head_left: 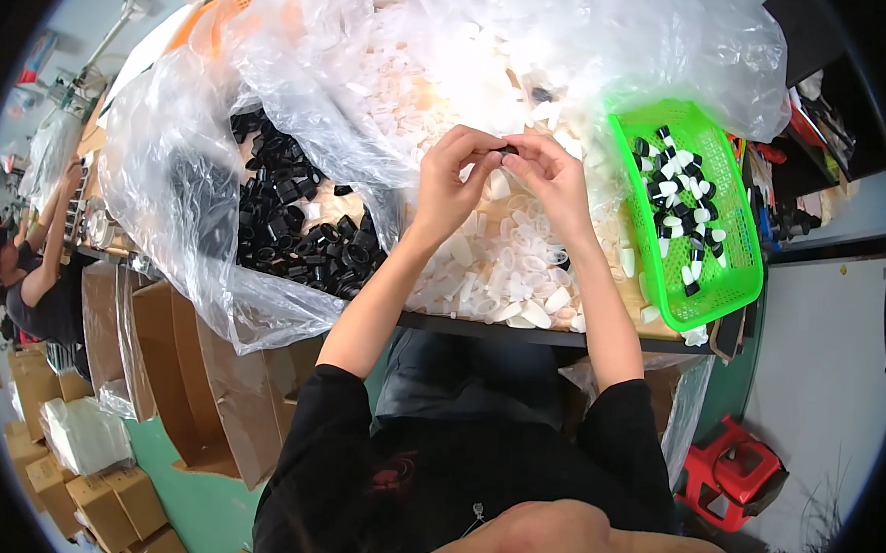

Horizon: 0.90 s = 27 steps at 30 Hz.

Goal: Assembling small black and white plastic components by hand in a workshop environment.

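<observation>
My left hand (455,180) and my right hand (553,180) meet over the table, fingertips pinching a small black plastic piece (509,151) between them. Fingers cover most of it, so its full shape is hidden. Below my hands lies a heap of translucent white oval plastic pieces (494,259). To the left, several black plastic ring-shaped pieces (305,239) are piled in an opened clear plastic bag (199,254). On the right stands a bright green perforated basket (740,247), with several black-and-white joined pieces (683,194) inside.
Crumpled clear plastic sheeting (676,43) covers the back of the table. Open cardboard boxes (203,364) stand below at left, and a red plastic stool (733,472) sits on the floor at lower right. Another person (37,285) works at the far left.
</observation>
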### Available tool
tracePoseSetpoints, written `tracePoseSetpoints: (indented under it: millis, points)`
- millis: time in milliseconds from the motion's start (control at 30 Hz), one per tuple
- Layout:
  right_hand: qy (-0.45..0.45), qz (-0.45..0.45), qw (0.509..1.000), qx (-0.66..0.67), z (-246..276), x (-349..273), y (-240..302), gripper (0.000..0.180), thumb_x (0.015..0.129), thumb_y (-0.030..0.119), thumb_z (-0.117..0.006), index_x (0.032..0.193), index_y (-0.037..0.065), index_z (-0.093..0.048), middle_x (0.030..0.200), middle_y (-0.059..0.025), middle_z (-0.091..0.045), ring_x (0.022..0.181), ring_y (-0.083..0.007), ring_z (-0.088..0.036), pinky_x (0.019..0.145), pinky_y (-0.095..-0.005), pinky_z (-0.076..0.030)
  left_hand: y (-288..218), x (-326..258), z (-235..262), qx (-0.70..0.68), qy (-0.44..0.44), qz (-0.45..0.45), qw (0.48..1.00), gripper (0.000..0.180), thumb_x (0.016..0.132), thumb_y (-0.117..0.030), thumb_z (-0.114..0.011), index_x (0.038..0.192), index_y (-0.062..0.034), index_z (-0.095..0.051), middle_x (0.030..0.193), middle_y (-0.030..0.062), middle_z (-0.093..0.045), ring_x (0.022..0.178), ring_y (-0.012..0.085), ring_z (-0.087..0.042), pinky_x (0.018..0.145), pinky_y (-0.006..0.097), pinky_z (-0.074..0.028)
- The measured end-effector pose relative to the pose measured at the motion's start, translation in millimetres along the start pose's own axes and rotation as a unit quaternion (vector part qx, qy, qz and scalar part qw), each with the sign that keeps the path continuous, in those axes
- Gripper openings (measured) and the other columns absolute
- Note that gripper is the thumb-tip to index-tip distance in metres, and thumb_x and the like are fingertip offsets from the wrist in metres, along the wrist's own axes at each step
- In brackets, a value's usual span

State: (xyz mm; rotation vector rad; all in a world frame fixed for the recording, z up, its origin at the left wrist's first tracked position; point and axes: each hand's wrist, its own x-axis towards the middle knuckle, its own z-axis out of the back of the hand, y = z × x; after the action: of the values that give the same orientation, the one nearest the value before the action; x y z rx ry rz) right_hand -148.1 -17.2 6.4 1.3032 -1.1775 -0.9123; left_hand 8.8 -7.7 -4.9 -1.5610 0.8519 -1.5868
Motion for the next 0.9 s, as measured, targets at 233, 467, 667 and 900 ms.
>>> tracePoseSetpoints:
  millis: [233,467,667,900]
  points:
    - [-0.033,0.108,0.992,-0.048,-16,-7,-5,0.016,0.088,0.004,-0.068,0.101,-0.004,-0.065,0.097,-0.0068,-0.065,0.088,-0.013,-0.066,0.081,-0.0244,-0.051,-17,-6,1,0.174,-0.011,-0.053,0.983,0.013,0.085,0.009,-0.06,0.095,0.0022,-0.066,0.087,0.0114,-0.062,0.078,0.0192,-0.066,0.07,0.026,-0.054]
    - [-0.011,0.036,0.998,0.043,-2,-9,8,0.019,0.089,0.003,-0.066,0.106,-0.005,-0.064,0.107,-0.0075,-0.063,0.092,-0.0128,-0.062,0.082,-0.0253,-0.051,-45,-4,52,0.334,-0.042,-0.06,0.94,0.01,0.089,-0.001,-0.056,0.097,0.0008,-0.062,0.093,0.0207,-0.062,0.08,0.0395,-0.062,0.069,0.042,-0.05]
    - [0.023,0.147,0.983,0.109,-2,-18,28,0.02,0.085,-0.001,-0.069,0.104,-0.004,-0.066,0.103,-0.007,-0.059,0.093,-0.0144,-0.062,0.084,-0.0247,-0.052,-30,-46,128,0.568,0.005,0.119,0.815,0.012,0.084,-0.005,-0.058,0.094,0.0008,-0.064,0.089,0.0212,-0.06,0.084,0.0406,-0.06,0.074,0.046,-0.049]
    - [0.06,0.203,0.972,0.104,-3,-22,32,0.029,0.082,0.009,-0.074,0.105,-0.005,-0.064,0.102,-0.0085,-0.056,0.093,-0.0155,-0.058,0.082,-0.0239,-0.049,-14,-52,148,0.56,0.022,0.126,0.819,0.017,0.082,-0.008,-0.064,0.097,-0.0006,-0.064,0.088,0.02,-0.063,0.081,0.042,-0.061,0.071,0.047,-0.05]
